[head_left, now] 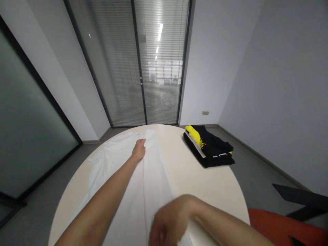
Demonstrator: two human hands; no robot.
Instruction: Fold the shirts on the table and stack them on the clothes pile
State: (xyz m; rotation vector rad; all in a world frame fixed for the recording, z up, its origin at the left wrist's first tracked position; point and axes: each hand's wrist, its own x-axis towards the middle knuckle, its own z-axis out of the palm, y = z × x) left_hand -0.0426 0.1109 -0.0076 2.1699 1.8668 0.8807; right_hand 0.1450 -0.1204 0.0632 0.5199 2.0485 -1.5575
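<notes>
A white T-shirt (pixel 125 191) lies spread on the table, with one sleeve toward the left. Its right part is folded over, and the fold's edge runs lengthwise down the middle. At the far end, near the collar, my left hand (pixel 138 149) pinches the cloth at that edge. My right hand (pixel 169 218) is at the near end, fingers curled down on the cloth; it is slightly blurred and its fingertips are partly hidden. The shirt's near end runs out of view.
A round cream-coloured table (pixel 205 191) carries the shirt. On its far right sits a stack of folded black clothes (pixel 215 145) with a yellow print. A red chair (pixel 279 227) stands at the lower right. Behind are a glass partition with blinds (pixel 118 68) and grey walls.
</notes>
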